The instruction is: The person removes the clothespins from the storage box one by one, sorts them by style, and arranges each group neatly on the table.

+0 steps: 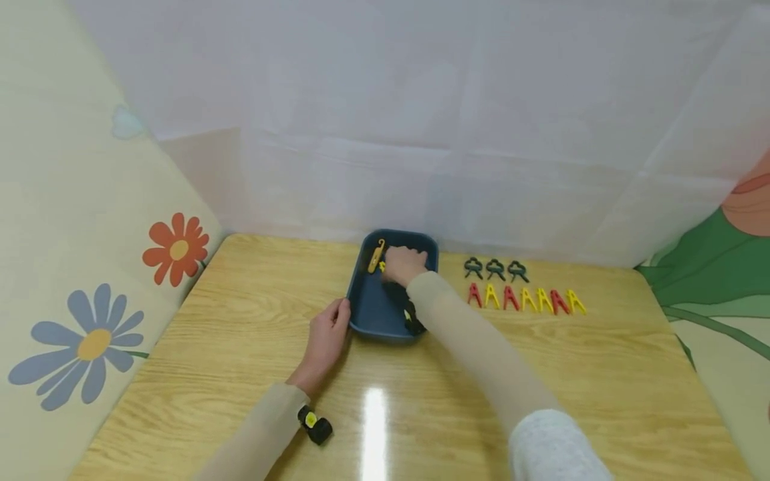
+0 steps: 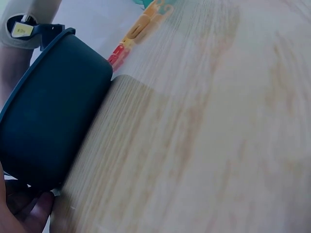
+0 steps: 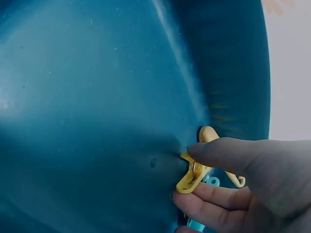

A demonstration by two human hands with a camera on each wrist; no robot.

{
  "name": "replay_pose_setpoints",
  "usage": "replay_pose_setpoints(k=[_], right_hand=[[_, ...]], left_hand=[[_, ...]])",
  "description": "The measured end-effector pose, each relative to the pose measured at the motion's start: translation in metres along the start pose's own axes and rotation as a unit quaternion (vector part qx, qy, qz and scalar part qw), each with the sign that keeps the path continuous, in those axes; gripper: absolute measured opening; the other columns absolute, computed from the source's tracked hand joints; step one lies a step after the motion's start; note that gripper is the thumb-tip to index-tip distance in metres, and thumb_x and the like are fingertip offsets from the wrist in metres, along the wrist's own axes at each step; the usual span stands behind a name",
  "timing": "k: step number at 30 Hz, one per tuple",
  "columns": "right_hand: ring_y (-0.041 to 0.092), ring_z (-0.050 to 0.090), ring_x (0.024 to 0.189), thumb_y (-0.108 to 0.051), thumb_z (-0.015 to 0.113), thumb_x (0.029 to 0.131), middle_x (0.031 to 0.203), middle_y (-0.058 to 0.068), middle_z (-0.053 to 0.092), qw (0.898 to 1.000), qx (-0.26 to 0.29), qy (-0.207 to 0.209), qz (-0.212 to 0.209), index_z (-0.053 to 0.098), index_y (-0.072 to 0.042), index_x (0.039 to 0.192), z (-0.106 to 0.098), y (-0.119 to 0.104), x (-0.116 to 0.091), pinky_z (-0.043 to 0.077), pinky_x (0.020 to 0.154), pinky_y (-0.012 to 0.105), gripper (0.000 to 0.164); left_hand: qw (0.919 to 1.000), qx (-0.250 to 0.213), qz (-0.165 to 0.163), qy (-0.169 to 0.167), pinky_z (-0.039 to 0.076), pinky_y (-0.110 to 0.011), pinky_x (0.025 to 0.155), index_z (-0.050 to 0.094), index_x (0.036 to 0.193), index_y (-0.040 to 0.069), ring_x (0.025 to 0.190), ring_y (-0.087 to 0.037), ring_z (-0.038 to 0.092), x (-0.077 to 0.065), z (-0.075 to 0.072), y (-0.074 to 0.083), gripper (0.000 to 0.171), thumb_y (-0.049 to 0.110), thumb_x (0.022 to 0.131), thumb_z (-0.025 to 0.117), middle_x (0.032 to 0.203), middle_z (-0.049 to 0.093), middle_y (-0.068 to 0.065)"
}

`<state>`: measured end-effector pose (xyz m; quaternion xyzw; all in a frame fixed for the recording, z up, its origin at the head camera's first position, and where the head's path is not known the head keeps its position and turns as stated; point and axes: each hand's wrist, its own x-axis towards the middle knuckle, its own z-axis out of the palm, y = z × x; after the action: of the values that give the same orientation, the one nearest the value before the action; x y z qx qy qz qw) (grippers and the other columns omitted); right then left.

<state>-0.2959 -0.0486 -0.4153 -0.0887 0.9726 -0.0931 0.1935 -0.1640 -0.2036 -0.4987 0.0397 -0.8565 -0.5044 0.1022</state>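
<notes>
A dark blue plastic tub (image 1: 394, 338) stands near the table's back edge. My left hand (image 1: 327, 334) holds it at its near left side, fingertips right at the wall in the left wrist view. My right hand (image 1: 404, 264) reaches down inside, pinching a small yellow clip (image 3: 190, 180) between thumb and fingers. Just behind that clip in the right wrist view lies an orange-yellow hooked clip (image 3: 208, 133), against the tub's wall; the head view shows this hooked clip (image 1: 376, 256) at the back left of the tub. A teal piece (image 3: 195, 224) shows partly below my fingers.
Right of the tub lies a row of dark green clips (image 1: 495, 268). In front of it runs a row of red clips (image 1: 510, 298) and yellow clips (image 1: 545, 300). A white sheet (image 1: 361, 180) hangs behind the table (image 1: 252, 294); flowered cloths flank both sides.
</notes>
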Motion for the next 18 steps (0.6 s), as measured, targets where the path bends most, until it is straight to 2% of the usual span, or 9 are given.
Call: replay_pose_setpoints(k=[4,10,13,15,18], right_hand=[[0.040,0.056,0.127,-0.034,0.071,0.099,0.140,0.017,0.062,1.000,0.009,0.004,-0.008,0.062,-0.008,0.141,-0.005,0.006,-0.003,0.037,0.111,0.058,0.050],[0.037,0.060,0.120,-0.035,0.068,0.101,0.133,0.015,0.066,0.999,-0.011,0.014,-0.027,0.066,-0.008,0.134,-0.017,0.009,-0.011,0.041,0.109,0.057,0.042],[0.034,0.063,0.107,-0.036,0.068,0.102,0.115,0.012,0.070,0.999,-0.014,0.022,-0.042,0.071,-0.009,0.116,-0.021,0.010,-0.016,0.044,0.106,0.056,0.031],[0.030,0.062,0.093,-0.037,0.069,0.101,0.094,0.008,0.067,0.998,-0.010,0.028,-0.052,0.069,-0.011,0.095,-0.022,0.012,-0.019,0.046,0.102,0.055,0.026],[0.021,0.048,0.070,-0.037,0.070,0.100,0.066,0.000,0.048,0.997,0.002,0.040,-0.067,0.053,-0.017,0.068,-0.024,0.015,-0.025,0.044,0.089,0.049,0.042]], left_hand=[[1.0000,-0.003,-0.001,-0.001,0.053,-0.043,0.086,0.073,0.108,0.001,0.094,-0.026,0.063,0.000,0.000,0.000,0.036,0.025,0.112,0.046,0.103,0.073,-0.016],[0.9999,-0.007,-0.006,-0.007,0.052,-0.045,0.090,0.072,0.112,0.001,0.100,-0.027,0.064,0.002,-0.002,0.003,0.039,0.028,0.113,0.044,0.108,0.073,-0.016],[0.9999,-0.006,-0.006,-0.011,0.052,-0.045,0.088,0.072,0.112,0.000,0.098,-0.027,0.064,0.002,-0.003,0.004,0.040,0.028,0.113,0.043,0.107,0.073,-0.016],[0.9999,-0.004,-0.005,-0.010,0.053,-0.044,0.088,0.073,0.112,0.000,0.098,-0.026,0.064,0.001,-0.002,0.003,0.040,0.028,0.113,0.044,0.107,0.073,-0.016],[0.9999,-0.003,-0.008,-0.011,0.052,-0.042,0.086,0.073,0.110,0.000,0.096,-0.025,0.063,0.000,-0.002,0.002,0.040,0.027,0.113,0.043,0.105,0.073,-0.016]])
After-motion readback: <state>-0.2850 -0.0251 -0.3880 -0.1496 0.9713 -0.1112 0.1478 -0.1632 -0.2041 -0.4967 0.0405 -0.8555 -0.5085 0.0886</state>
